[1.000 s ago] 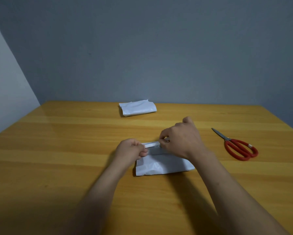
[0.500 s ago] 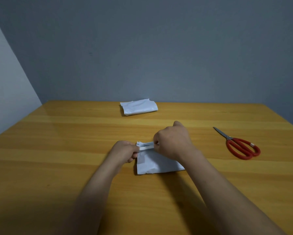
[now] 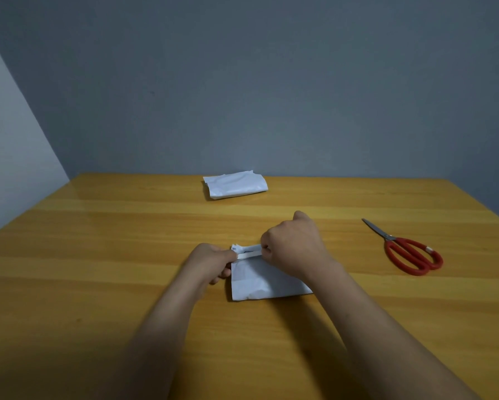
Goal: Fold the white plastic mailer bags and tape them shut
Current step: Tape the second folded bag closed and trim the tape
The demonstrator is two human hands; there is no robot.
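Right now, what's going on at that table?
A person works on a white mailer bag lying on the wooden table. The left hand and right hand each pinch an end of a narrow white strip along its top edge. A second folded bag lies at the far edge, and red-handled scissors lie untouched to the right.

Wooden table bears near bag, far bag, scissors.

Left of the near mailer bag the tabletop is bare wood out to its edge. Right of the bag, well apart, lie red scissors. Beyond it a folded bag sits by the wall, with open wood between. Two forearms cross the bag's near side.
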